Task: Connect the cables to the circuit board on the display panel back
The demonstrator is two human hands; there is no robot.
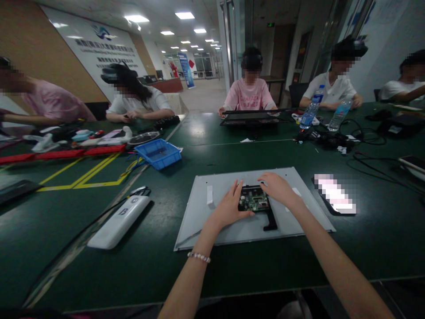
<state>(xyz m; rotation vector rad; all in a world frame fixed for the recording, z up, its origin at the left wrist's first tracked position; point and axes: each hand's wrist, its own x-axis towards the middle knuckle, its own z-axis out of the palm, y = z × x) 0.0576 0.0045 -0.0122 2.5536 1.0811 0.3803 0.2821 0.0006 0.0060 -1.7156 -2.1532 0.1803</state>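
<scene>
A grey metal panel [232,228] lies flat on the dark green table [166,274] in front of me. A small green circuit board [254,201] sits near its middle, with a black strip [272,221] running down from it. My left hand [230,206] grips the board's left edge, thumb under its lower side. My right hand [279,188] rests curled on the board's upper right corner. A strip of white tape [209,195] is stuck on the panel left of my hands.
A white power bank [119,221] with a cable lies to the left, a phone [334,199] to the right. A blue tray [158,153] stands farther back left. Several people sit around the table with another panel [252,117], water bottles [310,110] and tangled cables [332,139].
</scene>
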